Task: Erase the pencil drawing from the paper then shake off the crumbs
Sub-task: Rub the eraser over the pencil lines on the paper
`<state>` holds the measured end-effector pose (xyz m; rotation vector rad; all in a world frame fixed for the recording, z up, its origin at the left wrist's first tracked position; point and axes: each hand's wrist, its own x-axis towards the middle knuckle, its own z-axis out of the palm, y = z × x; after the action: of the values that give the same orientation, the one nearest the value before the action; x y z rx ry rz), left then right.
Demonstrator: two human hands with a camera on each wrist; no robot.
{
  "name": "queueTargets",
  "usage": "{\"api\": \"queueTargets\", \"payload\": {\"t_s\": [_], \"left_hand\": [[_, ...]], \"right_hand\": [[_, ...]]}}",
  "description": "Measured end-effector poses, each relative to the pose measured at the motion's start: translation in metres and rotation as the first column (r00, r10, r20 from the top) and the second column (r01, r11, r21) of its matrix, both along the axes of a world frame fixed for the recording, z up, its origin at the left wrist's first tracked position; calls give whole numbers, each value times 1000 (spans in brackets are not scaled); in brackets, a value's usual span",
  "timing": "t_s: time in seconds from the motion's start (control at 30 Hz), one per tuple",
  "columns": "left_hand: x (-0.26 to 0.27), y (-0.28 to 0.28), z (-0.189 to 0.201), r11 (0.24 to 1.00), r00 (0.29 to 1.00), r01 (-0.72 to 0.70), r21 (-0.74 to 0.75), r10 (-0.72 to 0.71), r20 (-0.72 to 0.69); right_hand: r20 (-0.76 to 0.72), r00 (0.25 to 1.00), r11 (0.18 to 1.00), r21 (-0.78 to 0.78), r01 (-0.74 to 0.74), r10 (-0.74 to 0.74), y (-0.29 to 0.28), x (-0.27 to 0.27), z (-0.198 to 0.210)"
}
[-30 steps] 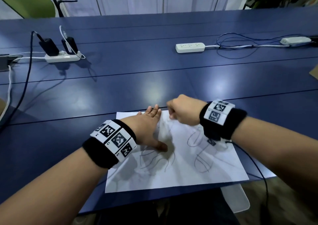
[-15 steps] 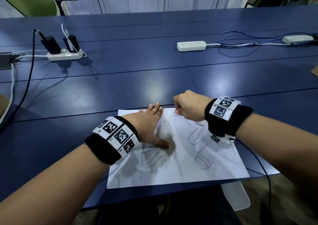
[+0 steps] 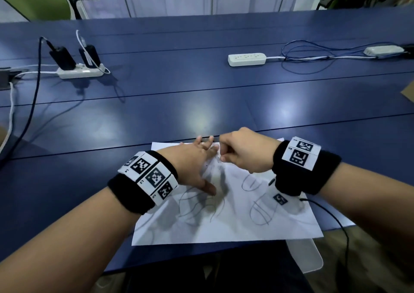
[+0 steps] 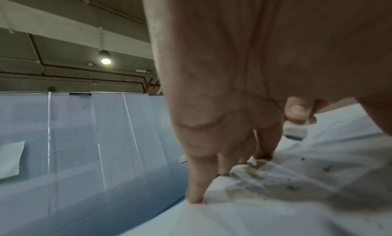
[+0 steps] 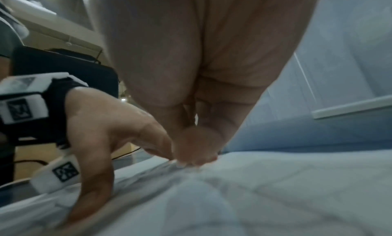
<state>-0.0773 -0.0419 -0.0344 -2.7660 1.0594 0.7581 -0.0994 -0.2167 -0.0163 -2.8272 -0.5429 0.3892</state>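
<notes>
A white sheet of paper (image 3: 235, 221) with looping pencil lines lies at the near edge of the blue table (image 3: 201, 95). My left hand (image 3: 197, 160) lies flat on the sheet's far left part, fingers spread and straight, pressing it down. My right hand (image 3: 242, 151) is curled into a fist at the sheet's far edge, just right of the left fingers. In the left wrist view a small white eraser (image 4: 296, 132) with a dark bottom edge shows pinched under the right thumb, touching the paper (image 4: 297, 197). Dark crumbs (image 4: 292, 187) dot the sheet there.
Two white power strips (image 3: 79, 72) (image 3: 246, 59) lie far back on the table, the left one with black adapters and cables. A blue cable loop (image 3: 307, 57) runs right to a white box (image 3: 384, 50). A thin black wire (image 3: 331, 216) trails from my right wristband.
The right fist has shifted back left along the sheet's far edge toward the left fingers after swinging right. The left hand stays pressed on the paper.
</notes>
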Motion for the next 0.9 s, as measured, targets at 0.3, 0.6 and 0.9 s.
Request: {"api": "queueTargets", "payload": {"t_s": [0.3,0.6,0.9], "left_hand": [[3,-4,-1,999,1000,-1,44,2,-17],[0,-2,2,999,1000,2,35,-2,-20],[0,-4,4,999,1000,-5,48,6,-29]], "right_hand": [[-94,988,986,-101,-135,125,13,-8,-2],[5,998,988,-143,-64,66,-1,5,0],[37,998,993,-110,50,-46,-12,20,-2]]}}
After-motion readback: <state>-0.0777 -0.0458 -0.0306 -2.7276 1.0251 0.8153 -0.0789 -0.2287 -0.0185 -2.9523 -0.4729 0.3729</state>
